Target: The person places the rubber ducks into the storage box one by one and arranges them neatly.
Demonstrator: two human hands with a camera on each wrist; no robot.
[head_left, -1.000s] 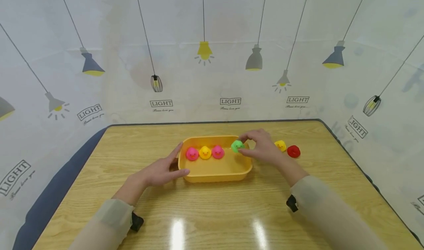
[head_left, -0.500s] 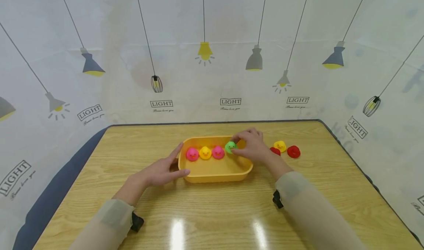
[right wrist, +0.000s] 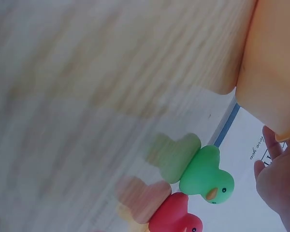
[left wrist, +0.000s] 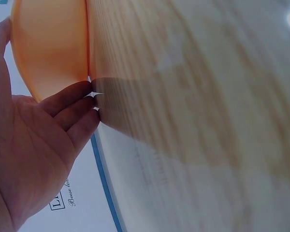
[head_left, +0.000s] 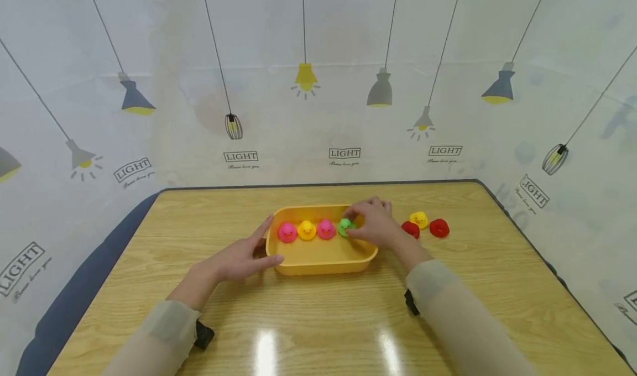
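An orange-yellow tray (head_left: 325, 269) holds a row of rubber ducks: a pink duck (head_left: 287, 232), a yellow duck (head_left: 307, 230), another pink duck (head_left: 325, 229) and, at the right end, a green duck (head_left: 344, 228). My right hand (head_left: 374, 224) reaches over the tray's right end and pinches that green duck between thumb and fingers. At the opposite end my left hand (head_left: 242, 259) rests with spread, nearly straight fingers against the tray wall, thumb on the rim. In the left wrist view, the lower fingers of the left hand (left wrist: 43, 125) touch the table beside the tray (left wrist: 50, 43).
On the wooden table (head_left: 318, 315), right of the tray, sit a yellow duck (head_left: 419, 219), a red duck (head_left: 410, 229) and another red duck (head_left: 439, 228). The right wrist view shows a second green duck (right wrist: 205, 176) outside the tray. A printed backdrop (head_left: 278, 88) stands behind.
My right hand has moved left and down with the green duck, bringing it beside the second pink duck. A red duck has come into sight behind the wrist. The left hand stays put.
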